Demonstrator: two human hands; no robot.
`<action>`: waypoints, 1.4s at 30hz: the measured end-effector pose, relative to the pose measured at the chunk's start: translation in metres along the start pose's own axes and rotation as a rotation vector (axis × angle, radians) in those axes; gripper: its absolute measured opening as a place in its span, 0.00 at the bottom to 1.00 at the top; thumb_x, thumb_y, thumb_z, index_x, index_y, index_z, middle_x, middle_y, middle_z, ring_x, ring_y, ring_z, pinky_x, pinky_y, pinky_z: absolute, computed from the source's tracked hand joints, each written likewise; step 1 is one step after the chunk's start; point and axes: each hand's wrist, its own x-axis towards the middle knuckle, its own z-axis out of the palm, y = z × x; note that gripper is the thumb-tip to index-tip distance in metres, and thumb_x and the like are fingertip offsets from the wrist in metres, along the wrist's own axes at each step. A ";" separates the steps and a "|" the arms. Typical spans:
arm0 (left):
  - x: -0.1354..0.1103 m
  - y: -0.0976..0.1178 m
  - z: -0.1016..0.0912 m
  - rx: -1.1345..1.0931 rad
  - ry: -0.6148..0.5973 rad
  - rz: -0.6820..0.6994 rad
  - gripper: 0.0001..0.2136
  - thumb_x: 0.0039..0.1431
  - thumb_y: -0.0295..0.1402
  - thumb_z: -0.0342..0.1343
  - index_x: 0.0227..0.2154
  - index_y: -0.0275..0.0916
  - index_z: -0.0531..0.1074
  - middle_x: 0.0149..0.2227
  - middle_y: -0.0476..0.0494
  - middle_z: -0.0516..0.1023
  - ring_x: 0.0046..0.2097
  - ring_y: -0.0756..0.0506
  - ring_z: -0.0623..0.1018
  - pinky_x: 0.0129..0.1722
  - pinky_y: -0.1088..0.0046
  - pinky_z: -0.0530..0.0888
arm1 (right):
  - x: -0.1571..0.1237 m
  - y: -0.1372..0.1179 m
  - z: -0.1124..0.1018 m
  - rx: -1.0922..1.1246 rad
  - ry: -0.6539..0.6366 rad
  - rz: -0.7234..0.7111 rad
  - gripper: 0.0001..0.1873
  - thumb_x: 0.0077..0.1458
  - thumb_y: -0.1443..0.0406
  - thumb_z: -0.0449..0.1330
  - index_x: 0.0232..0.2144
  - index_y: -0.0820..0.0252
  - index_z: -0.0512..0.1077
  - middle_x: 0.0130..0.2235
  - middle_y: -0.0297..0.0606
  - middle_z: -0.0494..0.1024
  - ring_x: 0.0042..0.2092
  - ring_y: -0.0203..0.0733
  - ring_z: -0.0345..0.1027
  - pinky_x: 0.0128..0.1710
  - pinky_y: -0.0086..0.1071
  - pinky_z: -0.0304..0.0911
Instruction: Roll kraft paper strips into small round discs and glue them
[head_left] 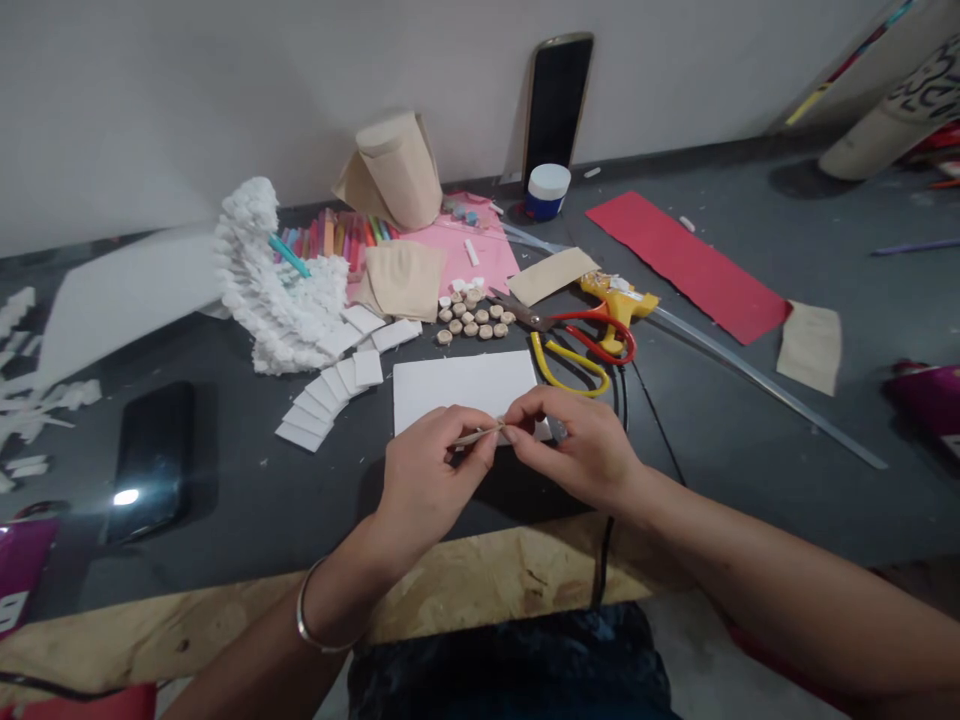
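Observation:
My left hand [429, 468] and my right hand [583, 452] meet over the front edge of a white board [457, 385]. Both are closed, thumb against forefinger, pinching a thin beige paper strip [472, 437] between them. The strip's far end at my right fingertips is mostly hidden. Just beyond the board lies a cluster of small beige rolled discs [480, 322]. Scissors [536, 318] with red and yellow handles rest to the right, overlapping a yellow glue gun [619, 305]. Beige paper pieces [401, 278] lie behind the discs.
Overlapping white cards [315, 408] and a fluffy white craft piece [262, 290] sit left, beside a black phone [150, 460]. At the back stand a beige paper roll [401, 170], a blue jar [546, 195] and a leaning phone [559, 100]. Right are red paper [690, 265] and a glue stick [772, 388].

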 end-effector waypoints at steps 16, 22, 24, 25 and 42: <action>0.007 0.002 -0.007 -0.326 -0.137 -0.210 0.05 0.57 0.34 0.59 0.33 0.39 0.76 0.26 0.48 0.78 0.27 0.51 0.75 0.25 0.79 0.71 | 0.003 -0.001 -0.006 0.148 -0.137 0.152 0.02 0.51 0.69 0.60 0.28 0.59 0.72 0.25 0.31 0.75 0.27 0.33 0.66 0.28 0.26 0.62; 0.010 0.004 -0.009 -0.465 -0.177 -0.283 0.05 0.55 0.33 0.60 0.32 0.37 0.75 0.24 0.49 0.77 0.23 0.53 0.73 0.22 0.81 0.70 | 0.002 0.004 -0.006 0.299 -0.208 0.234 0.01 0.52 0.68 0.60 0.29 0.61 0.72 0.27 0.32 0.75 0.29 0.33 0.66 0.29 0.26 0.62; 0.011 0.005 -0.010 -0.498 -0.207 -0.286 0.05 0.54 0.33 0.60 0.31 0.37 0.75 0.22 0.50 0.75 0.22 0.54 0.72 0.21 0.80 0.69 | 0.002 0.006 -0.006 0.378 -0.236 0.266 0.02 0.53 0.67 0.61 0.30 0.61 0.72 0.27 0.33 0.74 0.29 0.33 0.65 0.29 0.26 0.61; 0.012 0.006 -0.011 -0.515 -0.219 -0.285 0.04 0.54 0.33 0.59 0.30 0.37 0.75 0.20 0.51 0.74 0.21 0.54 0.71 0.21 0.80 0.69 | 0.003 0.007 -0.006 0.420 -0.253 0.284 0.04 0.54 0.66 0.61 0.30 0.61 0.72 0.27 0.33 0.74 0.28 0.32 0.64 0.28 0.26 0.60; 0.010 0.001 -0.009 -0.483 -0.112 -0.129 0.05 0.56 0.35 0.60 0.31 0.39 0.76 0.30 0.46 0.77 0.32 0.50 0.75 0.30 0.76 0.73 | 0.008 0.007 -0.010 0.615 -0.329 0.380 0.13 0.55 0.56 0.62 0.28 0.61 0.72 0.26 0.34 0.74 0.27 0.33 0.64 0.28 0.27 0.61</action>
